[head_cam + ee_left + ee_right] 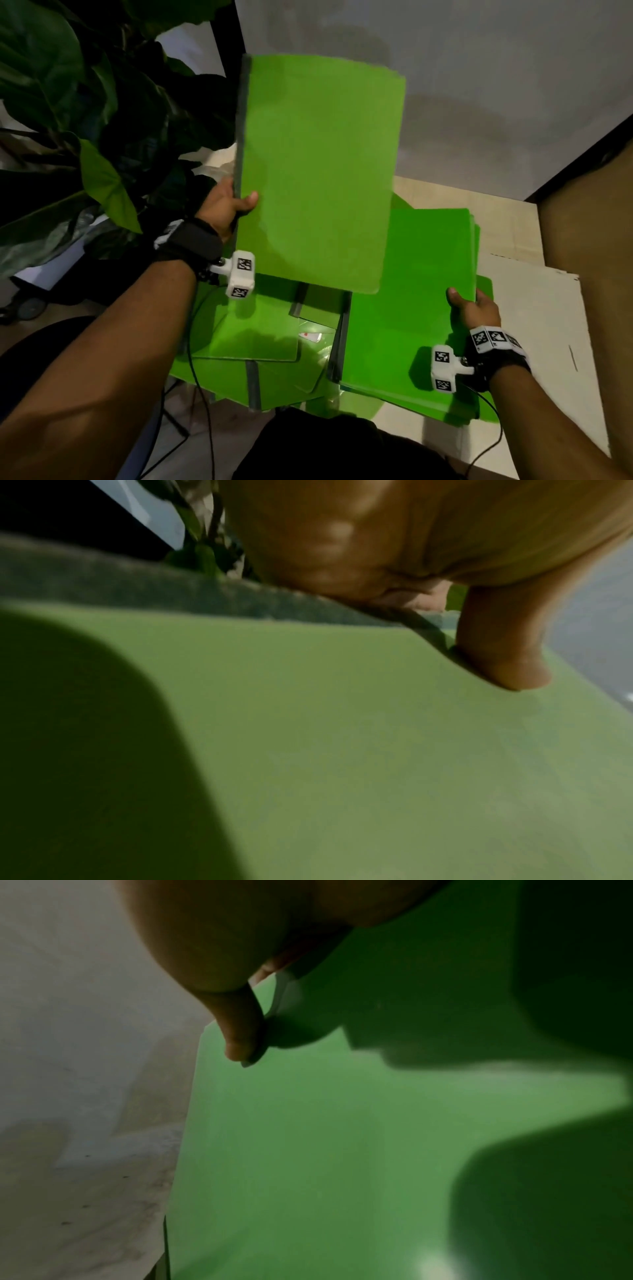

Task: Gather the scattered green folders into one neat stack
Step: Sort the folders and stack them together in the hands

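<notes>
— Folders first: where are they sitting, and what are you holding?

— You are pinching one raised folder (315,171) in your left hand (226,205), thumb on the green cover and fingers curled behind the grey spine, so it is hanging in the air above the rest. Your right hand (474,308) is gripping the right edge of the growing stack (411,291), thumb on top. More loose folders (250,335) are lying fanned out beneath, towards your left.

— How should I be landing this one?

— I would judge you are carrying it across to the stack. Be turning it so its spine is running the same way as the stack's spine on the left, then be lowering it flat and sliding it until the corners are meeting. Your right hand is steadying the pile; be keeping the thumb clear as the cover is coming down.

— Any trays or boxes involved?

— None are showing. Only white sheets (534,308) are lying under the stack.
</notes>
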The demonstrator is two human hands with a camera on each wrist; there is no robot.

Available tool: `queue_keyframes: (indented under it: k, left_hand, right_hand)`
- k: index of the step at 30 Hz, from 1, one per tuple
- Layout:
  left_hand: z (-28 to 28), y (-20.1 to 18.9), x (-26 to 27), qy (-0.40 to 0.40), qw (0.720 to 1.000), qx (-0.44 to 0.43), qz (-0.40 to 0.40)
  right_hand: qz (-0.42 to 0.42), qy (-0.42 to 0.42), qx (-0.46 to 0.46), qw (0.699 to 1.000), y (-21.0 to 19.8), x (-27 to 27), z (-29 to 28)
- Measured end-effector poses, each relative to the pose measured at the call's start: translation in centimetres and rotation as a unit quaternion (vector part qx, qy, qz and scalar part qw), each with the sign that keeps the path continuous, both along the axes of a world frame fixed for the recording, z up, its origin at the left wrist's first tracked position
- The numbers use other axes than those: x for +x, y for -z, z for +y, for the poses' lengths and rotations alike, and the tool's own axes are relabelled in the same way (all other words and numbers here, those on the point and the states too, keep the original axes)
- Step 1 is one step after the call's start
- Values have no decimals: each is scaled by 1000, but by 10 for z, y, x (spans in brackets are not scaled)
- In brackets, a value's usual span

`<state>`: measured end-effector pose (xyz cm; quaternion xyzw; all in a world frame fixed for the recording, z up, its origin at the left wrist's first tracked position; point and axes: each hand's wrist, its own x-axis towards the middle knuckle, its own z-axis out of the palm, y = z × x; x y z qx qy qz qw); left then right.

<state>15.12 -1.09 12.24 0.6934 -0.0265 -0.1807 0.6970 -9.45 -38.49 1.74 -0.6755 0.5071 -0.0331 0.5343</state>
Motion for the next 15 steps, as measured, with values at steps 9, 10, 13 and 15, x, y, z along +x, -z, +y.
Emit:
queue_keyframes:
  k: [9,10,13,15]
  left_hand:
    - [-87,95,-100,92,958,257,87]
    - [-93,101,-115,101,946,296,88]
    - [-103,115,-141,185,909,355,116]
    - [-102,127,-146,268,873,389,124]
  right_hand:
    - [36,50,48,997,8,2,12]
    - [36,52,39,997,10,0,12]
    - [31,41,24,998,8,-4,23]
    - [28,13,18,999,4,-8,32]
